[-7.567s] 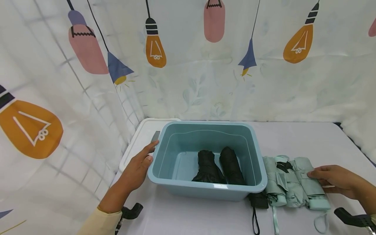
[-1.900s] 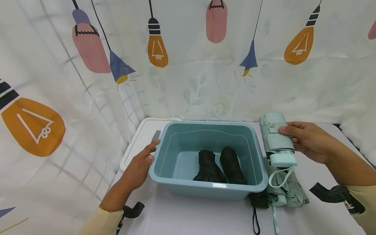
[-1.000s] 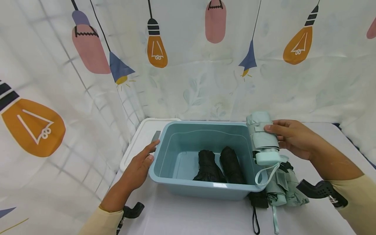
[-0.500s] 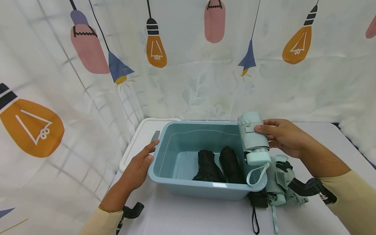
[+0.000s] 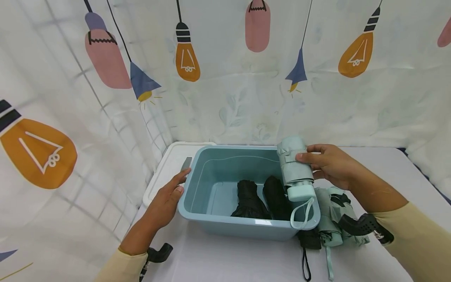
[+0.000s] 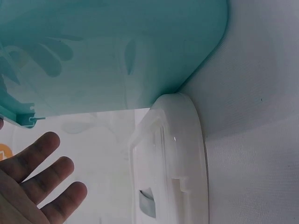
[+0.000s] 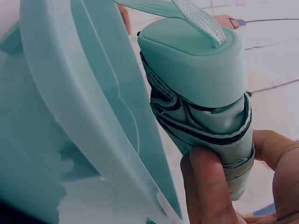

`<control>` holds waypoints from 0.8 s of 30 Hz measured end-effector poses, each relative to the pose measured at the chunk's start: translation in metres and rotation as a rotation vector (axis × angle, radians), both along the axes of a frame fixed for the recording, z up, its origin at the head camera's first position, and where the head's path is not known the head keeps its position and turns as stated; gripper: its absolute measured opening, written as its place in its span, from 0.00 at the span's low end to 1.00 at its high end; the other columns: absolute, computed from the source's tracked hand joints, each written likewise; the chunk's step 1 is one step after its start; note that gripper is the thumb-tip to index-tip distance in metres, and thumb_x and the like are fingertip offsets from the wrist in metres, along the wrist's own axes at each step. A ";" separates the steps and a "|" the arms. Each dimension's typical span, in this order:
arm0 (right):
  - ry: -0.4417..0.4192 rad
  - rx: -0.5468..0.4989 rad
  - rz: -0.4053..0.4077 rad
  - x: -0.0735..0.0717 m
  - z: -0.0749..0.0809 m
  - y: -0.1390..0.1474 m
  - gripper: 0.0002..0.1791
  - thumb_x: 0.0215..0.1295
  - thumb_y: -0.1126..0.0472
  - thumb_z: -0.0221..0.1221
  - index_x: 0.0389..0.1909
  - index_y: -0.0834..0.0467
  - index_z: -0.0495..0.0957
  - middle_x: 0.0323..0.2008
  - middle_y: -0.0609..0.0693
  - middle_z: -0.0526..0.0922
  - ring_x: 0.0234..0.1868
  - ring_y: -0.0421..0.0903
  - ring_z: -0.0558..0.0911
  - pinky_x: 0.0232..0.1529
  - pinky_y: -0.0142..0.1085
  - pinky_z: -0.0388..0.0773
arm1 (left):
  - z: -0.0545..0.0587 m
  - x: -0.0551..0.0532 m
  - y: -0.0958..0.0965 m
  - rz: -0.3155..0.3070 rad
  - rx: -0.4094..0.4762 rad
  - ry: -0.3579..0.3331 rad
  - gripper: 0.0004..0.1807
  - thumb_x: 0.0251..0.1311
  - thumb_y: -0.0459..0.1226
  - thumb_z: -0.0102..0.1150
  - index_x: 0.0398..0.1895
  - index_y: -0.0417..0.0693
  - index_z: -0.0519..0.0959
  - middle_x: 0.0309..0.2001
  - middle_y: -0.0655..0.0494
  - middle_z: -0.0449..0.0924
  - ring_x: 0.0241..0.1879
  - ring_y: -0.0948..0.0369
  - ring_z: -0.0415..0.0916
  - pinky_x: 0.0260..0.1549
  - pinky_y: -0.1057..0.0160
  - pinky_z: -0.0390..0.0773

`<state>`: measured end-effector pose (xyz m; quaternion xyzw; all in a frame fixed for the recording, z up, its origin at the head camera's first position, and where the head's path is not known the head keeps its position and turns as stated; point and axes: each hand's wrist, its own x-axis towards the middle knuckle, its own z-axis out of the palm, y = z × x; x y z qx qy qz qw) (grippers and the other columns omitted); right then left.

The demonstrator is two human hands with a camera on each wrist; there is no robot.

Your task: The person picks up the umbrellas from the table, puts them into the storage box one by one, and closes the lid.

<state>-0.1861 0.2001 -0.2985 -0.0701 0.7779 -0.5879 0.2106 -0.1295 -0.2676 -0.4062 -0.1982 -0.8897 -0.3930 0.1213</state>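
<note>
My right hand [image 5: 331, 164] grips a folded pale mint umbrella [image 5: 295, 164] above the right end of the blue plastic tub [image 5: 246, 223]. Its handle end [image 7: 196, 60] and wrist loop point toward me, and the right wrist view has thumb and fingers on either side of the rolled cloth. At the tub's left rim my left hand [image 5: 167, 199] rests with fingers extended; the left wrist view shows those fingers [image 6: 51, 175] straight and spread. Inside the tub two folded black umbrellas, one at left [image 5: 248, 199] and one at right [image 5: 276, 197], lie side by side.
Right of the tub, two pale green folded umbrellas [image 5: 329, 219] lie on the white table [image 5: 229, 258]. A black umbrella end [image 5: 310, 239] with a strap sticks out beneath the tub's right corner. A white lid [image 5: 162, 176] lies behind the tub's left side. A patterned curtain hangs behind.
My right hand has picked the mint umbrella up from the right end of the row and carried it left, over the tub. My left hand has stayed at the tub's rim.
</note>
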 end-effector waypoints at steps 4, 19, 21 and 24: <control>0.004 0.011 -0.001 0.000 0.000 -0.004 0.48 0.73 0.49 0.62 0.78 0.69 0.46 0.66 0.70 0.67 0.51 0.59 0.84 0.53 0.50 0.80 | -0.001 0.000 0.000 -0.003 0.000 0.005 0.28 0.79 0.38 0.40 0.80 0.61 0.61 0.64 0.41 0.76 0.57 0.41 0.78 0.46 0.36 0.78; -0.016 0.019 -0.007 -0.003 -0.002 -0.021 0.44 0.72 0.49 0.64 0.75 0.69 0.53 0.63 0.70 0.69 0.53 0.59 0.81 0.54 0.51 0.79 | -0.002 -0.001 -0.001 -0.006 -0.001 0.006 0.28 0.79 0.38 0.40 0.80 0.60 0.61 0.64 0.40 0.75 0.58 0.40 0.77 0.47 0.36 0.77; -0.026 0.010 -0.005 -0.003 -0.003 -0.023 0.44 0.71 0.50 0.65 0.74 0.68 0.54 0.63 0.70 0.69 0.53 0.59 0.81 0.53 0.51 0.80 | -0.002 -0.001 -0.002 -0.007 -0.003 0.007 0.28 0.79 0.38 0.40 0.80 0.60 0.61 0.64 0.40 0.75 0.58 0.40 0.77 0.47 0.36 0.77; -0.036 -0.006 0.008 -0.003 -0.004 -0.025 0.43 0.72 0.50 0.64 0.74 0.69 0.53 0.63 0.70 0.68 0.53 0.59 0.81 0.52 0.50 0.80 | -0.002 -0.001 -0.002 -0.009 -0.002 0.008 0.28 0.79 0.38 0.40 0.80 0.60 0.61 0.64 0.40 0.75 0.57 0.41 0.78 0.46 0.37 0.77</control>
